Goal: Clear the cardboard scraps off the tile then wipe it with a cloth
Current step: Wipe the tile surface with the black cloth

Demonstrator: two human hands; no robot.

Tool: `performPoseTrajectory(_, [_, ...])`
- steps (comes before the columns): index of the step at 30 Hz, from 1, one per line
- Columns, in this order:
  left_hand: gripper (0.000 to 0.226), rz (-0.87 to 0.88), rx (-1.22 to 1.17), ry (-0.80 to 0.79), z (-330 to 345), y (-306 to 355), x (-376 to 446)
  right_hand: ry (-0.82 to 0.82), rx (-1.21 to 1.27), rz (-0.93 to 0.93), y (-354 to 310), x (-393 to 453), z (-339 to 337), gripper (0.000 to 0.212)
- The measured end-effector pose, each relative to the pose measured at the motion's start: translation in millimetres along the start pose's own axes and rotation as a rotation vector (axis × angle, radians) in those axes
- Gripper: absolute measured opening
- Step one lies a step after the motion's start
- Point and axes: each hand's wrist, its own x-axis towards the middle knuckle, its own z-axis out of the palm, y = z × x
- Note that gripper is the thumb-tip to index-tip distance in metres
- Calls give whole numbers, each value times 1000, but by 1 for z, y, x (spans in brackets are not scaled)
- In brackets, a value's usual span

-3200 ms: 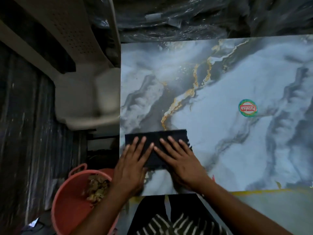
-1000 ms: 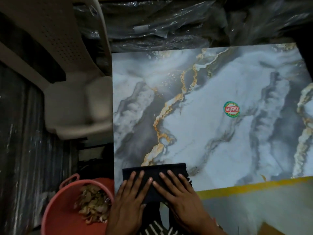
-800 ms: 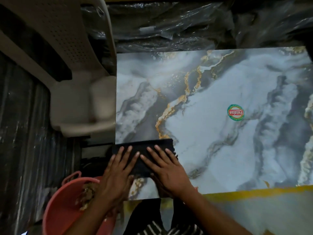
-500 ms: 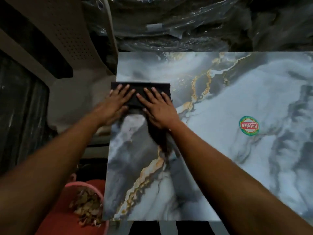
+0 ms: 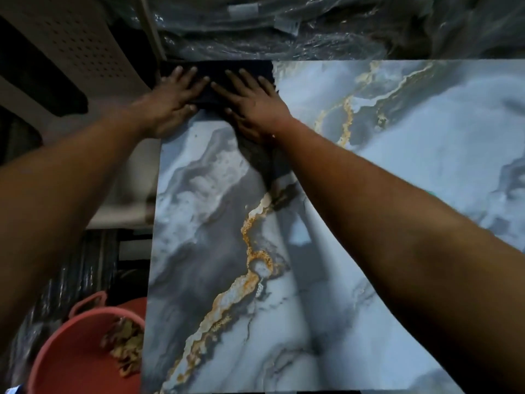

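Cloth (image 5: 216, 72) is sitting at the tile's (image 5: 397, 172) far left corner, left hand (image 5: 170, 100) and right hand (image 5: 252, 100) pressing flat, fingers spread; it's looking soft and floppy, so palming beats pinching.

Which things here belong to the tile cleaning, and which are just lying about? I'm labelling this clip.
In the job: tile, dark cloth, left hand, right hand, red tub holding scraps.

Lying about: white plastic chair, plastic-wrapped bundles.

Cloth (image 5: 216, 70) on tile's (image 5: 369, 172) far-left corner; bucket (image 5: 71, 354) near-left.
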Motion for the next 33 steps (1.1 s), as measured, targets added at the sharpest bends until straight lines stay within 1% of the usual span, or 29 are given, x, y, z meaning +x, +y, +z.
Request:
performPoseTrajectory(4, [74, 32, 35, 80, 57, 42, -89, 25, 16, -11, -42, -92, 30, 61])
performPoseTrajectory(9, [86, 2, -21, 102, 139, 142, -271, -19, 114, -21, -134, -278, 62, 65])
performPoseTrajectory(11, [95, -20, -36, 53, 171, 180, -338, -52, 126, -16, -169, -349, 70, 67])
performPoseTrajectory(14, [122, -74, -28, -122, 208, 222, -409, -113, 64, -48, -204, -424, 84, 74])
performPoseTrajectory(15, [125, -69, -17, -161, 214, 230, -420, -151, 47, -48, -210, -437, 87, 74])
performPoseTrajectory(16, [122, -58, -4, -178, 216, 235, -425, -184, 38, -28, -213, -445, 87, 74])
performPoseTrajectory(18, [103, -40, 26, -161, 214, 242, -422, -224, 34, 24, -211, -452, 87, 77])
performPoseTrajectory(19, [98, -45, 29, -161, 212, 245, -417, -237, 31, 40, -206, -453, 85, 80])
performPoseTrajectory(20, [100, -55, 23, -171, 209, 249, -411, -243, 31, 49, -200, -453, 82, 82])
performPoseTrajectory(22, [115, -70, 13, -210, 200, 256, -395, -212, 22, 51, -184, -451, 77, 81])
performPoseTrajectory(23, [114, -59, 14, -207, 195, 258, -385, -188, 19, 53, -175, -448, 75, 80])
performPoseTrajectory(25, [96, -7, 20, -121, 183, 263, -359, -153, 42, 70, -151, -438, 69, 79])
performPoseTrajectory(27, [85, 13, 7, -38, 173, 264, -318, -117, 68, 85, -115, -416, 61, 77])
performPoseTrajectory(30, [81, 30, 22, 13, 153, 250, -232, -62, 66, 85, -52, -361, 49, 70])
performPoseTrajectory(33, [74, 36, 54, 38, 124, 228, -126, -22, 25, 101, 18, -287, 38, 63])
